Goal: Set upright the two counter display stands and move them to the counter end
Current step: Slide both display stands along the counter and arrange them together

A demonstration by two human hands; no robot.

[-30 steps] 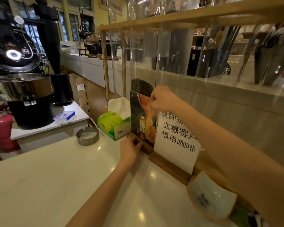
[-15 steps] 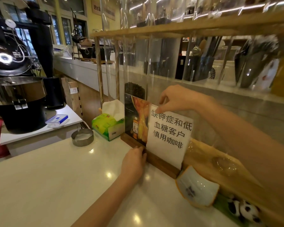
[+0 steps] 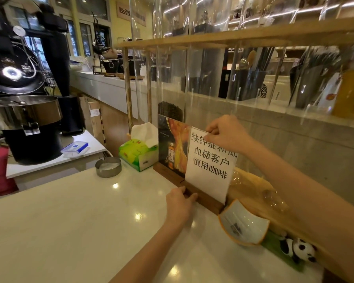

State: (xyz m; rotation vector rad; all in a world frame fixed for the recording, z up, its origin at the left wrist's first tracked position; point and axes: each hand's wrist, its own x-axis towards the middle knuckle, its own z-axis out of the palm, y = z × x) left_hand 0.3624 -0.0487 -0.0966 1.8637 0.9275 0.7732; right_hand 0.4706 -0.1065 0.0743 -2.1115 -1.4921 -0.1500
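Two display stands stand upright side by side on the white counter, both on wooden bases. The left stand shows a dark poster with a bottle. The right stand holds a white sheet with black Chinese text. My right hand pinches the top edge of the white-sheet stand. My left hand grips the near end of that stand's wooden base. The white sheet overlaps the right edge of the poster stand.
A green tissue box and a round metal ashtray sit left of the stands. A white and orange dish and a panda toy lie to the right. A wooden rack with clear tubes rises behind. A roaster machine stands at far left.
My right hand moved from the poster stand's top to the white-sheet stand's top. My left hand slid right along the bases to the white-sheet stand's base.
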